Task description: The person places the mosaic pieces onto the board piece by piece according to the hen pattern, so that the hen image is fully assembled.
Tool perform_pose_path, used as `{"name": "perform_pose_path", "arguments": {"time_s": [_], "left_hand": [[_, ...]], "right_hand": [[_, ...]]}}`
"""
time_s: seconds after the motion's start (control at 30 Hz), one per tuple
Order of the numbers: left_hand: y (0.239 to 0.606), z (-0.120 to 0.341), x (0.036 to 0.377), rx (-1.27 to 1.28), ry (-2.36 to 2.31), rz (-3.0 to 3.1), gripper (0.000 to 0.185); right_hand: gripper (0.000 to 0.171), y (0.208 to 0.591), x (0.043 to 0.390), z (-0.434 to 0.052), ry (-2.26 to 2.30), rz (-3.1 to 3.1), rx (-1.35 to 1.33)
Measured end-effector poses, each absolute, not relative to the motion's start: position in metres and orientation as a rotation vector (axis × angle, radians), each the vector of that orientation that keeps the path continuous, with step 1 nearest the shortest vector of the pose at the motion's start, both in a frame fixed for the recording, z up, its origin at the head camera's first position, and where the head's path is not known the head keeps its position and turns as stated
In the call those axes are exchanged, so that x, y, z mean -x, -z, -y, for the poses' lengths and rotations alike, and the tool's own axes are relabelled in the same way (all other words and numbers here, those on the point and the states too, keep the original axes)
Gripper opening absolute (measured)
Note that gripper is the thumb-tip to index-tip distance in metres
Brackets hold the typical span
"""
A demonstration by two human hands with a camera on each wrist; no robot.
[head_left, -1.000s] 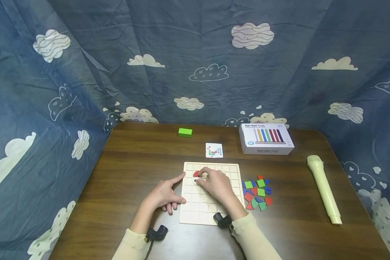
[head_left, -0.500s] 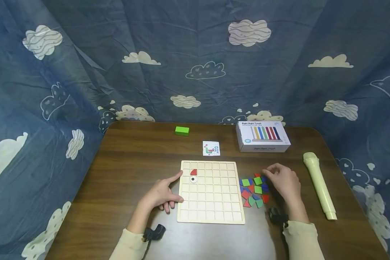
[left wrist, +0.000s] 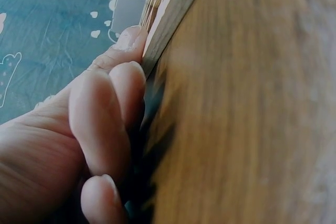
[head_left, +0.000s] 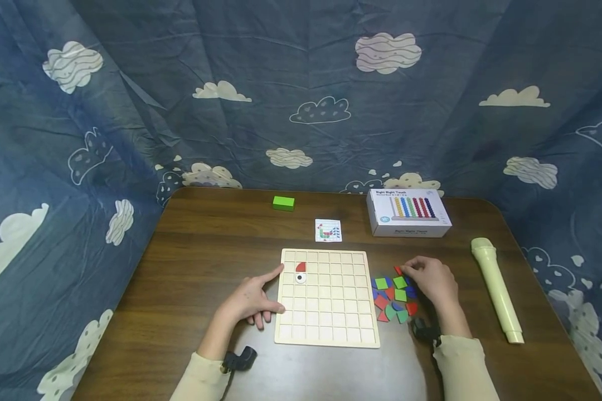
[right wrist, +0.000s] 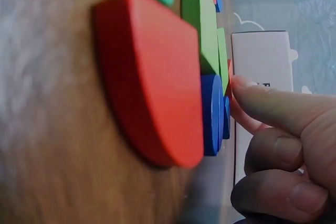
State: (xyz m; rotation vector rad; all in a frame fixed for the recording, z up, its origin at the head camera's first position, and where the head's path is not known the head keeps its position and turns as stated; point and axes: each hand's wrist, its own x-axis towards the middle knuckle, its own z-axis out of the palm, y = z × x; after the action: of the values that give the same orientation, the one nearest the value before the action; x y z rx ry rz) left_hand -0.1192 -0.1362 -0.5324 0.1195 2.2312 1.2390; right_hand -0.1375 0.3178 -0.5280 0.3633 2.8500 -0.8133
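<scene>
A pale wooden grid board (head_left: 331, 318) lies on the table, bearing a red quarter-round piece (head_left: 301, 267) and, just below it, a white tile with a black dot (head_left: 300, 277). My left hand (head_left: 251, 301) rests its spread thumb and forefinger against the board's left edge; the other fingers hang loosely bent. To the right of the board lies a group of coloured pieces (head_left: 400, 295). At its far side my right hand (head_left: 435, 283) pinches a small red piece (head_left: 397, 270) between thumb and forefinger. The thumb partly hides that piece in the right wrist view.
A small picture card (head_left: 328, 230) lies beyond the board, with a green block (head_left: 283, 203) farther back. A white printed box (head_left: 408, 214) stands at the back right. A pale microphone-shaped object (head_left: 498, 289) lies at the right. Patterned blue cloth (head_left: 301, 133) hangs behind the table.
My right hand has left the dotted tile on the board and moved right to the loose pieces, where its fingertips have closed in on a red one. The left hand has stayed at the board's edge.
</scene>
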Motion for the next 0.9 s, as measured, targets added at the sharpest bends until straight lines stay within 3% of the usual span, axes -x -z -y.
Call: {"name": "perform_pose_path", "arguments": {"time_s": [0.27, 0.9], "left_hand": [[0.5338, 0.1362, 0.1195, -0.122, -1.242, -2.226, 0.104], [0.5353, 0.1373, 0.1190, -0.116, -1.242, -2.237, 0.104]], "right_hand": [[0.055, 0.5274, 0.1327, -0.3155, 0.829, -2.827, -0.358], [0.053, 0.5272, 0.1322, -0.3093, 0.799, -2.816, -0.287]]}}
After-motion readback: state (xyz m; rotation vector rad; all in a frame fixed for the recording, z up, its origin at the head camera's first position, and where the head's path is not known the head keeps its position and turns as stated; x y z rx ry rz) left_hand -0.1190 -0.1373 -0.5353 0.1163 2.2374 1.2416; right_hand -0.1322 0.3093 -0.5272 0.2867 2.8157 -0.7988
